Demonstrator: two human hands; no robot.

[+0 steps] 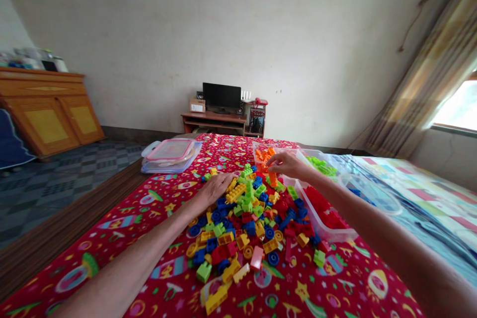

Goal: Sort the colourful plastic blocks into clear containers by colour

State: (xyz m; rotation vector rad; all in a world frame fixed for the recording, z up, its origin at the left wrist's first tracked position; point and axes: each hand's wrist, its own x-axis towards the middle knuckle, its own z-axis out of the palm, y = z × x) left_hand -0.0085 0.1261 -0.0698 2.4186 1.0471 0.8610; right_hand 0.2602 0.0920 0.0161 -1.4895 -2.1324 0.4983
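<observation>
A loose heap of toy building bricks in yellow, blue, green, red and orange lies on a red patterned cloth. My left hand rests palm down against the heap's left side, fingers stretched toward some yellow bricks. Over the far right of the heap, my right hand has its fingers closed on an orange brick. Just beyond those fingers is a clear plastic box with orange bricks in it. Red bricks fill a nearer clear box, partly behind my right forearm.
Bright green bricks lie in another clear box on the right, and blue bricks in a round-edged clear container. Stacked plastic lids sit at the far left. Beyond are a desk with a monitor and a wooden cabinet.
</observation>
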